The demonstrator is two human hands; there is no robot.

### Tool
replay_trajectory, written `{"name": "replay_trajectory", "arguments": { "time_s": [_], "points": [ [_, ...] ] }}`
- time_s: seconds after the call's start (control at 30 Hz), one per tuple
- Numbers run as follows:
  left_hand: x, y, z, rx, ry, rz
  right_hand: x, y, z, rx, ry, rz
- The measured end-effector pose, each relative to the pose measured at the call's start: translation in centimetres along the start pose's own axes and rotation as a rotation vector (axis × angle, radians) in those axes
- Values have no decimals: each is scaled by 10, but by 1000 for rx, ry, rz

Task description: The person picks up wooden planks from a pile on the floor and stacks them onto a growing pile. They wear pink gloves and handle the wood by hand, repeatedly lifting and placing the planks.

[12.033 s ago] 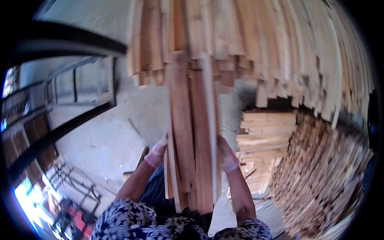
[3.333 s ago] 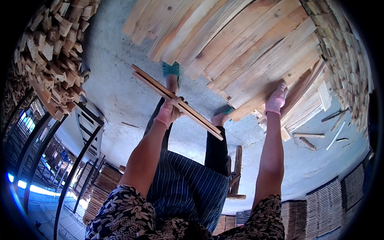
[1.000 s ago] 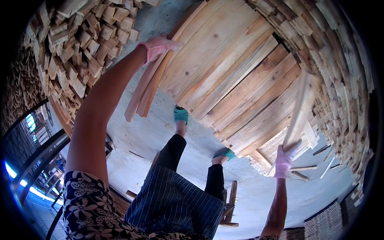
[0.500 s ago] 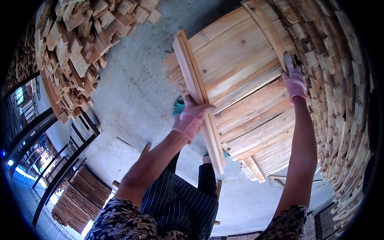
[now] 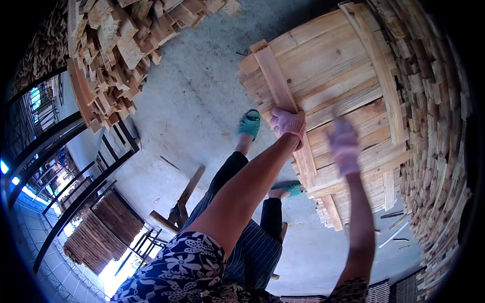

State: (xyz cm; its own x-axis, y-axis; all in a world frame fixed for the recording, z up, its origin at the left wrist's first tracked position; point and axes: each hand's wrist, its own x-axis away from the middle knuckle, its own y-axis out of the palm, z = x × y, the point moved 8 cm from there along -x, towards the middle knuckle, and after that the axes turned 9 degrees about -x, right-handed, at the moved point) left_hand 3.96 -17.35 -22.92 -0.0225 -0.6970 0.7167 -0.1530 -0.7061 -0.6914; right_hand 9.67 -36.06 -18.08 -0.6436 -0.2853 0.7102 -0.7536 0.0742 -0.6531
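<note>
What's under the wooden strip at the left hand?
Boards: the wooden strip lies across the row of boards, which shows on both sides of it. The stretch directly beneath the strip and the left hand is covered.

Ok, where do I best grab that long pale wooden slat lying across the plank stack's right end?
Probably mid-length, pinching its long edges from above and the left: the long pale wooden slat lies crosswise on the flat wooden planks, with the wall of stacked brown wood close on its right.

Overexposed glare lower left (bluish fringe) | floor point(image 5: 197, 111) softly lit | right fingers point(image 5: 344, 132) motion-blurred | edges bent, corners black
</note>
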Motion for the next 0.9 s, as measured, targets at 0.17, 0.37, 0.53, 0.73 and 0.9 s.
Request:
{"name": "replay_trajectory", "arguments": {
  "time_s": [0.17,0.37,0.53,0.73,0.9],
  "points": [
    [10,-3,13,30,1,-35,86,122,-56,-108,63,269],
    [14,-3,35,-188,154,47,81,140,-28,-85,78,556],
    [16,-1,40,-144,92,-9,71,129,-9,-95,77,476],
    [4,-8,30,101,221,-189,66,113,-21,-165,54,557],
    [25,-101,-60,184,545,-337,67,104,-15,-417,134,417]
  ]
}}
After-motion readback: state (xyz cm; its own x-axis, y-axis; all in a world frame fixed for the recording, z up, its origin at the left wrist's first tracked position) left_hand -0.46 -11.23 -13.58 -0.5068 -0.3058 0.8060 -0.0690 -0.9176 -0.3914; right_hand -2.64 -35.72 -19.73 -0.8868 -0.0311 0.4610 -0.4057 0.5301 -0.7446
